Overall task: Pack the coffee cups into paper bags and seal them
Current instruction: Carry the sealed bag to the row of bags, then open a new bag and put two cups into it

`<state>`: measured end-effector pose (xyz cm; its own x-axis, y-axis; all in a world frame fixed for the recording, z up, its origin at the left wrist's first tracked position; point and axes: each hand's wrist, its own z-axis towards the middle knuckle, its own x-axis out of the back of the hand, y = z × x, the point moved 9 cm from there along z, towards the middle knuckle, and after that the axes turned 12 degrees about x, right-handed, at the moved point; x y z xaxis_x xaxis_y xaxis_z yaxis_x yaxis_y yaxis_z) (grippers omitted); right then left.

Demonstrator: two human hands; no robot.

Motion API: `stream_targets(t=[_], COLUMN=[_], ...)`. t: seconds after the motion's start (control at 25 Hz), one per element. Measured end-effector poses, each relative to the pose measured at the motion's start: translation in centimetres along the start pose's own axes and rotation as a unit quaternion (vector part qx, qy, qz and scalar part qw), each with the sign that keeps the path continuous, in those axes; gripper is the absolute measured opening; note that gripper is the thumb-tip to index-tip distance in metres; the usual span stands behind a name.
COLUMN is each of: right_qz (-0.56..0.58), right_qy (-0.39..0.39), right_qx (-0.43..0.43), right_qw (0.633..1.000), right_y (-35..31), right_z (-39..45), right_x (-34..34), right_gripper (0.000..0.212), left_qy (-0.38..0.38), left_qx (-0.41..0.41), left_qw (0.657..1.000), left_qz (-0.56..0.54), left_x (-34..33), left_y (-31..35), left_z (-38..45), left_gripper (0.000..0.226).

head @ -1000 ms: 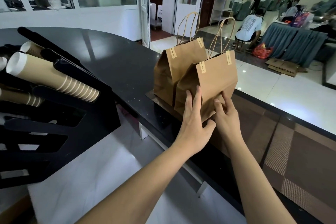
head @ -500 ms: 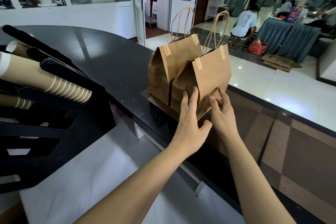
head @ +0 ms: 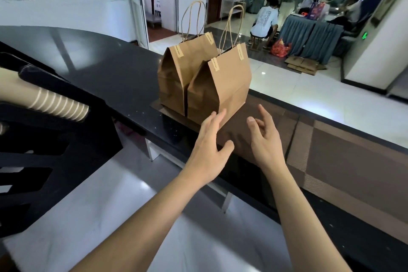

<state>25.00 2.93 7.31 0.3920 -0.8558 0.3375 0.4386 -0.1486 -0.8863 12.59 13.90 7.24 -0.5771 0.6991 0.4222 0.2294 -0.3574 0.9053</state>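
Two brown paper bags are standing side by side on the black counter (head: 114, 77), a far-left bag (head: 176, 77) and a near-right bag (head: 223, 86), each carrying two twine handles and two small tape strips at its folded top. Two bare hands are showing near them, the left hand (head: 209, 150) and the right hand (head: 265, 141). One stack of striped paper cups (head: 55, 104) is lying in the one black rack (head: 66, 139) at the left.

Two sealed brown paper bags with twine handles are standing side by side, touching, on the glossy black stone counter (head: 106, 73): the nearer bag (head: 223, 86) is sitting right of and before the farther bag (head: 178, 73). The open left hand (head: 209, 150) and open right hand (head: 265, 141) are hovering just before the nearer one, while the black slotted cup rack (head: 55, 139) is lying far left.
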Motion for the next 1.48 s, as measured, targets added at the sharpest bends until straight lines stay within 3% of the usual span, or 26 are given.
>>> stream_targets(t=[0.24, 0.6, 1.12, 1.48], right_qz=[-0.02, -0.062, -0.125, -0.132], right_qy=[0.054, 0.196, 0.389, 0.405], right_qx=[-0.013, -0.067, -0.155, -0.151], right_qw=[0.998, 0.976, 0.899, 0.892], right_y=[-1.4, -3.5, -6.9, -7.6], right_z=[-5.3, -14.8, -36.8, -48.1], right_x=[3.9, 6.8, 12.7, 16.0], right_gripper=[0.056, 0.055, 0.055, 0.056], left_qy=[-0.083, -0.215, -0.43, -0.462], left_qx=[-0.03, -0.072, -0.171, -0.218], left_qw=[0.996, 0.974, 0.886, 0.86], left_qz=[0.002, -0.001, -0.044, 0.008], left_x=[-1.6, -1.9, -9.3, -15.9], left_y=[0.9, -1.0, 2.8, 5.6], left_z=[-2.8, -5.5, -20.2, -28.9], left_gripper=[0.066, 0.063, 0.061, 0.061])
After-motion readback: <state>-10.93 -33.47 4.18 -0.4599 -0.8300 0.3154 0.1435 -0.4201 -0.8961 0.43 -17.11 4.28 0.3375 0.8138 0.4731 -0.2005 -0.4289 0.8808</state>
